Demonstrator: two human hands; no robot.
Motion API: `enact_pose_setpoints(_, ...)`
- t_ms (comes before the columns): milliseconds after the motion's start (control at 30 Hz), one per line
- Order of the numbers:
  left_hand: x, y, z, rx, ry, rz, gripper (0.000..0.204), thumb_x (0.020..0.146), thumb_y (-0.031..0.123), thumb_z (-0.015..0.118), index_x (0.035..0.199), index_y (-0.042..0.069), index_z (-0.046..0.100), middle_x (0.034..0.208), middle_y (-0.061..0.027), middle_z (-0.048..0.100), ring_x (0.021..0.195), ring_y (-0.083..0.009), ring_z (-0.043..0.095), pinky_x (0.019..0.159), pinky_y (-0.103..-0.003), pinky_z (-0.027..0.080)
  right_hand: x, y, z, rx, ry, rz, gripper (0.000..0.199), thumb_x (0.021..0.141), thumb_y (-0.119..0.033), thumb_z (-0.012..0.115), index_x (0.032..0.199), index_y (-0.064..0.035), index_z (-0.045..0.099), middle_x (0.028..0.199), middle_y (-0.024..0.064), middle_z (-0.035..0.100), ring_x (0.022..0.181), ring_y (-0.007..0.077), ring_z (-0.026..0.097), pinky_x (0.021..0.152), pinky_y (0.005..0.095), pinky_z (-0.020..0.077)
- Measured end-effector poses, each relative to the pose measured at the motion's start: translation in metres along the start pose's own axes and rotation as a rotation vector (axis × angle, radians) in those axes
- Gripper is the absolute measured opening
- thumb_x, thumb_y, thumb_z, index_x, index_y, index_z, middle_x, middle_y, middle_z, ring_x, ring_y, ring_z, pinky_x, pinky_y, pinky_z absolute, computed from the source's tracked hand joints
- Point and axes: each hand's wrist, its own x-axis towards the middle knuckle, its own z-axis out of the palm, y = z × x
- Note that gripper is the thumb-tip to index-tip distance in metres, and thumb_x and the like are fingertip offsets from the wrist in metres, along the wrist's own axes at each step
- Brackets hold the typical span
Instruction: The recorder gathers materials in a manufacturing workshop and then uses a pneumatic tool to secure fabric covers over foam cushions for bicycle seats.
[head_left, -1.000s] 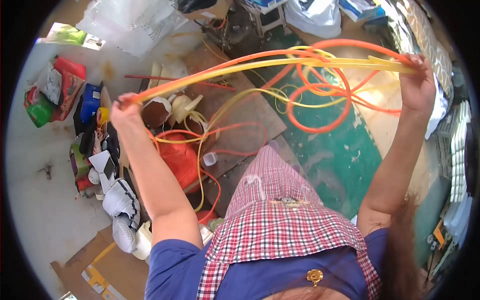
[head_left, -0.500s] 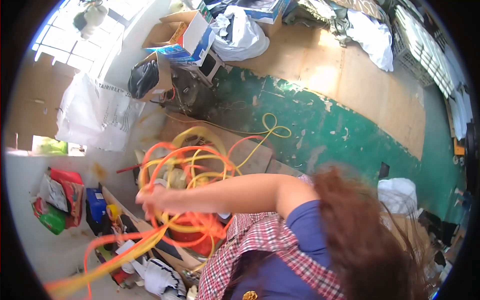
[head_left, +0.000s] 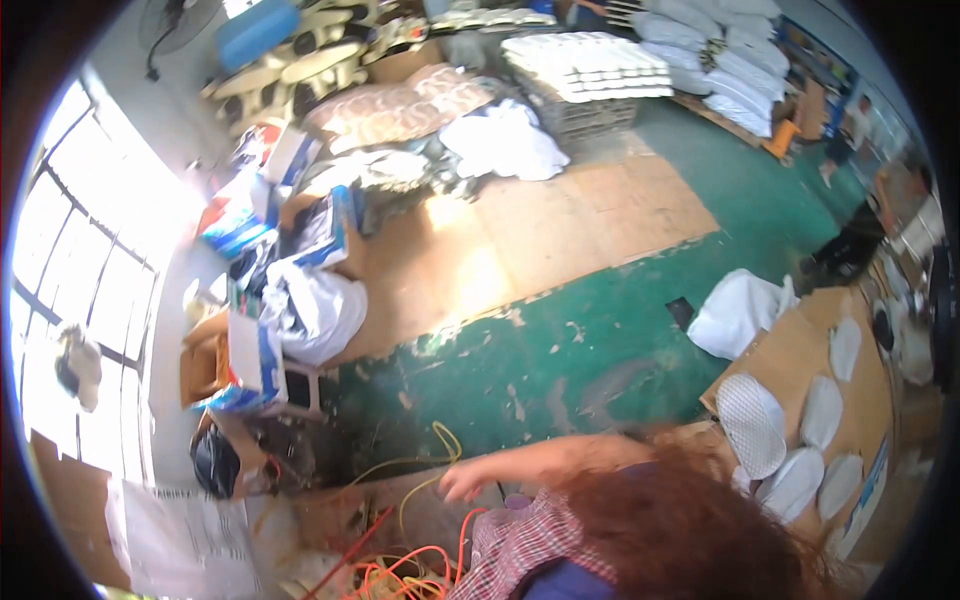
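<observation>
green floor (head_left: 520,365) is spreading; orange strips (head_left: 462,545) are coiling, a thin yellow strip (head_left: 405,462) is looping, slanting up rightward; right hand (head_left: 463,483) is showing half-curled fingers, grip unclear

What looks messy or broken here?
The orange cords near the person's right hand look odd: they're a loopy tangle, not neatly coiled. The green floor looks worn too, with pale patches where its colour is missing.
</observation>
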Motion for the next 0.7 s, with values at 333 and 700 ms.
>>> enact_pose_setpoints(333,-0.181,-0.223,0.440,0.068,-0.608,-0.688,0.012,0.077,0.016,0.045,0.080,0.005,0.050,0.064,-0.0047,0.049,0.056,-0.0177,0.050,0.052,-0.029,0.041,-0.356,0.161,-0.200,1.023,1.526,-0.305,0.021,0.079,-0.024,0.056,0.092,-0.0085,0.051,0.078,0.0082,0.059,0.066,0.0188,0.059,0.059,0.0313,0.0478)
enact_pose_setpoints(700,-0.282,-0.118,0.761,0.055,-1.137,-0.886,0.021,0.080,0.018,0.041,0.098,0.006,0.043,0.084,-0.0128,0.053,0.061,-0.0297,0.055,0.049,-0.040,0.042,-0.421,0.190,-0.249,1.337,1.625,-0.806,0.015,0.078,-0.016,0.056,0.087,-0.0055,0.053,0.075,0.0105,0.059,0.064,0.0221,0.058,0.058,0.0339,0.0483)
